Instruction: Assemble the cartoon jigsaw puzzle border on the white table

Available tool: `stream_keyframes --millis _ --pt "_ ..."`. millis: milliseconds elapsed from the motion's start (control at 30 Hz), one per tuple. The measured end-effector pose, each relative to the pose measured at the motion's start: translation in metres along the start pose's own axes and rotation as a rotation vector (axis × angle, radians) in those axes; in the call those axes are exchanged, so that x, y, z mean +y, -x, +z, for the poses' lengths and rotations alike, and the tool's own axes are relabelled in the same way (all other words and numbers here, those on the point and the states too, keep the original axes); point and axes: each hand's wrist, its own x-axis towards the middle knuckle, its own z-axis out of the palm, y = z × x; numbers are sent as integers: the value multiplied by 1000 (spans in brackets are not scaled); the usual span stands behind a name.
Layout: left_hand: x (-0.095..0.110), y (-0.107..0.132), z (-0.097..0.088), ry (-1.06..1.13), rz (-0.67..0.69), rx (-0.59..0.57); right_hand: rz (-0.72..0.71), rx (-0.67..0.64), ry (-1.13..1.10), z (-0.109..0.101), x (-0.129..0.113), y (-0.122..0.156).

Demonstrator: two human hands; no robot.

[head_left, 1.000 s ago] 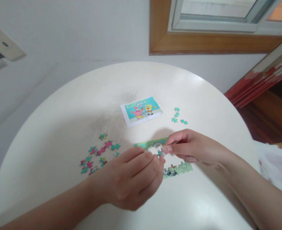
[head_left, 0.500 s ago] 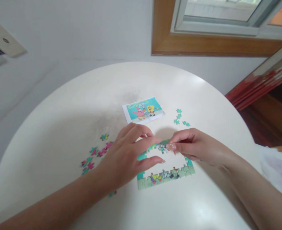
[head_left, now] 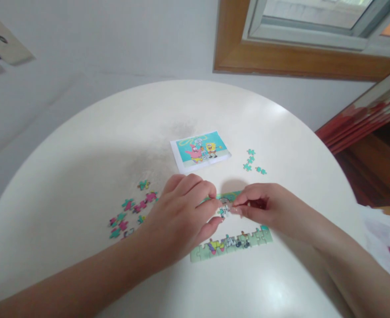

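A partly built jigsaw frame [head_left: 231, 243] lies on the round white table [head_left: 82, 145]. My left hand [head_left: 181, 216] rests over its left side, fingers curled, fingertips touching a small puzzle piece [head_left: 224, 207] near the frame's top edge. From the right, my right hand [head_left: 264, 210] pinches that same piece with thumb and forefinger. Both hands meet at the piece, and they hide the frame's upper part.
A cartoon reference picture [head_left: 200, 151] lies beyond the puzzle. Several loose pink and teal pieces [head_left: 131, 212] sit to the left, a few teal pieces [head_left: 253, 161] at the right. A wooden window frame [head_left: 301, 59] is behind the table; papers [head_left: 387, 238] lie at the right edge.
My left hand rose from below the puzzle to its left side, uncovering the bottom row. Its fingers, spread half a second ago, have curled in to meet my right hand's pinched piece.
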Motion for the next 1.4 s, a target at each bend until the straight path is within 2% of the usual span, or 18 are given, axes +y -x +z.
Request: stream_keyframes --millis 100,267,467,767,1400 --pt "-1 0 2 -20 -7 -24 -93 106 210 -3 -3 3" --pt "-1 0 4 -45 5 -40 -233 136 375 -6 -7 5" --pt "1 0 6 -91 33 -64 -217 98 525 5 -4 0" --pt "2 -3 5 -148 33 -99 -182 150 596 11 -5 -2" --pt "3 -3 4 -98 -1 -115 -157 137 581 12 -9 -1"
